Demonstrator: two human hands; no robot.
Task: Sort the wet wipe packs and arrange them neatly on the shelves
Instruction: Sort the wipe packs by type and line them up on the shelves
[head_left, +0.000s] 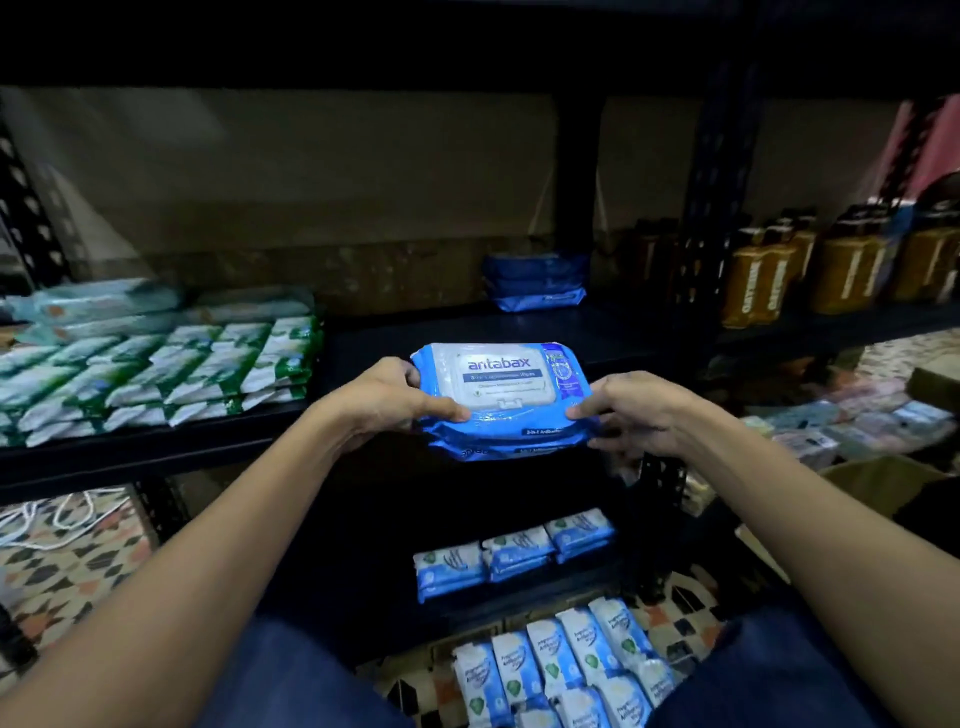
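I hold a small stack of blue wet wipe packs (506, 400) in the air in front of the middle shelf (467, 332); the top one has a white lid. My left hand (389, 400) grips the stack's left end, thumb on top. My right hand (631, 410) grips the right end the same way. Another pile of blue packs (537, 283) lies at the back of that shelf. Green and white packs (156, 374) fill the shelf's left part in rows. Small blue and white packs (511, 553) sit in a row on the lower shelf.
More blue and white packs (563, 670) lie on the patterned floor between my knees. Brown bottles (831, 270) stand on the shelf to the right, behind a black upright post (719, 208). Mixed packs (852, 421) and a cardboard box (878, 480) lie at right.
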